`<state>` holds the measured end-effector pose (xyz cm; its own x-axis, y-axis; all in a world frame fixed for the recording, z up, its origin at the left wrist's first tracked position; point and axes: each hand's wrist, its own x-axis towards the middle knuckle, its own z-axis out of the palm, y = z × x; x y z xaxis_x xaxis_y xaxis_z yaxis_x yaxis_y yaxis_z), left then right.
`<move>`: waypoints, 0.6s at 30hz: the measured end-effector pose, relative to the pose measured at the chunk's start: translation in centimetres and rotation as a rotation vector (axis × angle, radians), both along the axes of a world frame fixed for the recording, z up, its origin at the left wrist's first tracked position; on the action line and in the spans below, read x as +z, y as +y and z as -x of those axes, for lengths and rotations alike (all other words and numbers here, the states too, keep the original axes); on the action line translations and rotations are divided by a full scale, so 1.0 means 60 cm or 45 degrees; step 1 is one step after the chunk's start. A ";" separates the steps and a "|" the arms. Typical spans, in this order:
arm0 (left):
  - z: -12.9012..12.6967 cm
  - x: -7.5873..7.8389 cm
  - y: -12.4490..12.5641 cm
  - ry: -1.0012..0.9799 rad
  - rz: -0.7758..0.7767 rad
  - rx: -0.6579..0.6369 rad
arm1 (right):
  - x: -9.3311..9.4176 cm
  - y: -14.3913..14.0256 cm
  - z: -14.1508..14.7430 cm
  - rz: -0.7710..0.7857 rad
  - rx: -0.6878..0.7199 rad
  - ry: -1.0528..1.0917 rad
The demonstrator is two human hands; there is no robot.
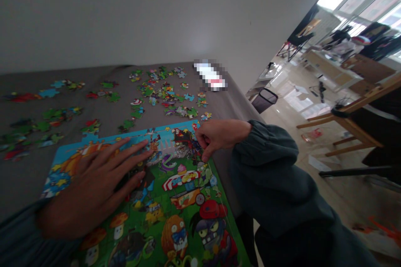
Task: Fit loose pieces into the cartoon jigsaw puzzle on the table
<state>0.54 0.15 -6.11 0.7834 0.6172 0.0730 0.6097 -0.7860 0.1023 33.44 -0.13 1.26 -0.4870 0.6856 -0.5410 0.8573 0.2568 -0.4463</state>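
Touching a green-and-blue cartoon puzzle [188,200]

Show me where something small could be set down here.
Bare cloth lies between the bright blurred object and the right hand, and between the far-left pieces and the left sleeve. It is crowded just beyond the puzzle, where loose pieces lie scattered.

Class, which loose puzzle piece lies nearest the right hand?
The small multicoloured piece just beyond the right hand, near the top-right corner of the puzzle; other loose pieces lie farther from that hand.
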 end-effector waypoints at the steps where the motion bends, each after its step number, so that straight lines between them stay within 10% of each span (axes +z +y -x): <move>1: 0.000 0.000 0.000 0.004 0.001 -0.002 | 0.000 0.000 0.000 0.003 -0.001 -0.001; 18: 0.000 0.005 -0.001 0.028 0.036 0.017 | -0.003 0.002 -0.002 0.005 -0.023 0.027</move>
<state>0.55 0.09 -5.82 0.7762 0.6293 0.0386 0.6225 -0.7747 0.1108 33.56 -0.04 1.06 -0.4860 0.6924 -0.5333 0.8520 0.2396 -0.4654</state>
